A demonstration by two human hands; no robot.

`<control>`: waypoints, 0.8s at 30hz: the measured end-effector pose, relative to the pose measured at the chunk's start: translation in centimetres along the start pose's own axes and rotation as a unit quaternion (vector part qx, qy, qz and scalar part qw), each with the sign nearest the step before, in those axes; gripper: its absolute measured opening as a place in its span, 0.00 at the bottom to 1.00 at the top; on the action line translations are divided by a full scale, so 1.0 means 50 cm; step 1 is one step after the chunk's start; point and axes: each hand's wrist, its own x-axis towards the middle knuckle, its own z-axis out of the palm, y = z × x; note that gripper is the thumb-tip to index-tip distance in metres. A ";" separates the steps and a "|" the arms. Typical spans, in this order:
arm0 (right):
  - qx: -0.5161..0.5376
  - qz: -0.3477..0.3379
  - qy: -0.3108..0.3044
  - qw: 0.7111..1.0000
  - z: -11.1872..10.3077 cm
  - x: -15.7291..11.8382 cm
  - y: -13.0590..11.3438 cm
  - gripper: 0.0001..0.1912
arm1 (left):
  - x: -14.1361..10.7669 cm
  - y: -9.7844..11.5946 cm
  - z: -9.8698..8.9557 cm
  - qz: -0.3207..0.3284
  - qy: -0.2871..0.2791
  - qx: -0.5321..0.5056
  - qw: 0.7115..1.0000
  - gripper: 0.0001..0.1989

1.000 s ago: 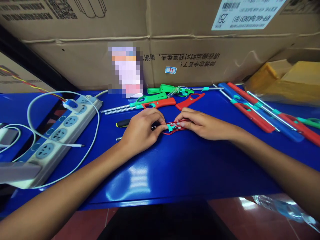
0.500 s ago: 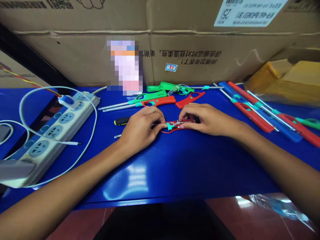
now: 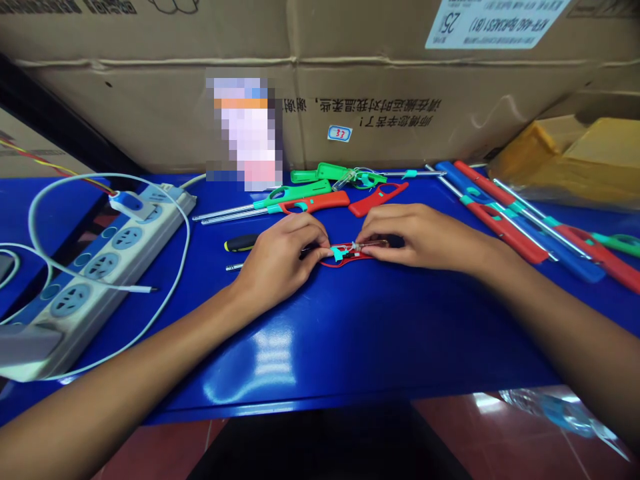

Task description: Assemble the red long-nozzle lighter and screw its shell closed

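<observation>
An opened red long-neck lighter (image 3: 345, 263) lies on the blue table between my hands, its inner parts showing. My left hand (image 3: 287, 257) grips its front end beside the teal trigger (image 3: 339, 253); a metal tube (image 3: 233, 267) sticks out to the left. With thumb and fingers together, my right hand (image 3: 407, 237) pinches the lighter's small translucent fuel tank (image 3: 358, 247), mostly hidden by the fingers. Thin pale wire or tubing runs near the trigger. A black and yellow screwdriver handle (image 3: 241, 243) shows behind my left hand. A loose red lighter shell half (image 3: 376, 200) lies beyond my right hand.
Green (image 3: 320, 190) and orange (image 3: 325, 201) lighters lie behind my hands, near an opened green lighter (image 3: 357, 177). Several red and blue lighters (image 3: 530, 223) are at right. A power strip (image 3: 105, 267) with a white cable stands left. A cardboard box (image 3: 390, 80) walls the back.
My right fingers have shifted slightly up and left with the fuel tank, showing more of the red shell below. My left hand stays on the lighter. The view has shifted slightly.
</observation>
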 end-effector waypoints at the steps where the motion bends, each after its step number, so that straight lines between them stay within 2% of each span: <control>1: -0.004 0.000 0.001 1.000 0.000 0.000 0.000 0.09 | 0.000 0.001 0.000 -0.001 -0.001 0.000 1.000 0.02; 15: -0.006 -0.009 -0.006 1.000 0.001 0.000 0.000 0.09 | -0.002 0.002 0.001 0.011 0.004 0.002 1.000 0.03; 24: 0.008 -0.013 0.012 1.000 0.003 0.002 -0.004 0.10 | -0.001 0.005 0.002 -0.002 0.001 0.003 1.000 0.03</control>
